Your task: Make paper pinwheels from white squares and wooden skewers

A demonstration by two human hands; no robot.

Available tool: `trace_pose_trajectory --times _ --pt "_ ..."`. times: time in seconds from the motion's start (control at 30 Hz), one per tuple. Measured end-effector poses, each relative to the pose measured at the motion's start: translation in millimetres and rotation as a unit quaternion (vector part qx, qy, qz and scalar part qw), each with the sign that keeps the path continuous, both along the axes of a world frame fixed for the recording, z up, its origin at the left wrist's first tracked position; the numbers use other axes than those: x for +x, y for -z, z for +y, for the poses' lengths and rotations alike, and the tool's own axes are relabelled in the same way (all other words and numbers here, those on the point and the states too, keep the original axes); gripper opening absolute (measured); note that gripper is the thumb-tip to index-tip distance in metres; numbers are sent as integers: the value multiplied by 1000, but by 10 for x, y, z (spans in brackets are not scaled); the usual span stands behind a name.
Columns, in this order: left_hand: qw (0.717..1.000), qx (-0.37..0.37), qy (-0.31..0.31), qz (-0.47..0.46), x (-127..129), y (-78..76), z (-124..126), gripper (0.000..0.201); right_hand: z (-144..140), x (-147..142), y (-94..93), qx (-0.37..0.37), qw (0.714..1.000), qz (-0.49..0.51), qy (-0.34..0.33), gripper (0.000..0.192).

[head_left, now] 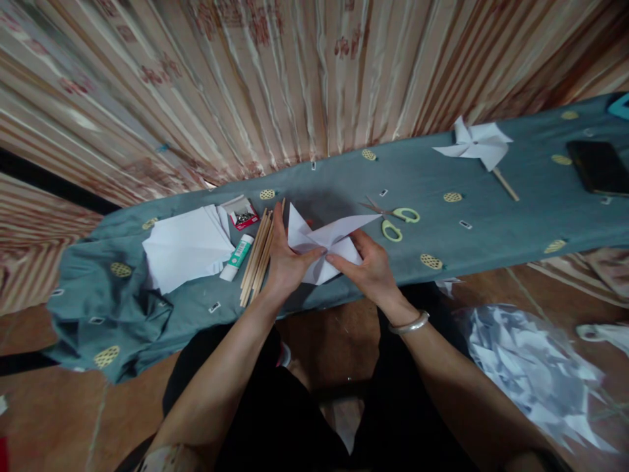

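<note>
A white paper pinwheel [339, 233] is held up over the near edge of the cloth-covered table. My left hand [287, 259] grips it from the left, its thumb pressing near the middle. From the right, my right hand [366, 265] pinches it, thumb close to the centre too. The fingers behind the paper are partly hidden. Just left of my left hand lies a bundle of wooden sticks [256, 259], with a green and white glue stick [236, 257] beside it. Green-handled scissors [396, 219] rest open to the right of the pinwheel.
A stack of white paper [187, 246] and a small red box of metal pins [240, 213] are on the left. Far right are a finished pinwheel on a stick [476, 144] and a black phone [597, 167]. A plastic bag of folded paper [528, 367] sits on the floor.
</note>
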State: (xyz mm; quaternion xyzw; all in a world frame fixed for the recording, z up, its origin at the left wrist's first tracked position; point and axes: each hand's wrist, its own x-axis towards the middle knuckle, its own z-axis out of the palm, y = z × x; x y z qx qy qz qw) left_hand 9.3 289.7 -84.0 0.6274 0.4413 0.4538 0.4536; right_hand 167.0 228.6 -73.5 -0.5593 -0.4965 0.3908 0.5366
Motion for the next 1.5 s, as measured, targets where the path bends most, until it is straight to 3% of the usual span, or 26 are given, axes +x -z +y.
trace_pose_trajectory --times 0.13,0.27,0.77,1.13,1.37,1.5 --pt "1000 9 -1 15 15 -33 -22 119 24 11 -9 -5 993 114 -24 42" --pt "1000 11 8 16 11 -65 -36 120 36 9 -21 -12 988 152 -25 44" --pt "993 71 -40 84 -83 -119 -64 112 64 -83 82 -20 993 114 1 41" --pt "990 98 -25 94 -181 -17 -60 114 62 -108 100 -16 996 88 -15 37" --pt "992 84 -37 87 -211 1 -64 113 35 -138 66 -36 985 158 -52 52" --pt "991 90 -41 84 -249 5 -44 116 1 -136 10 -53 977 178 -104 50"
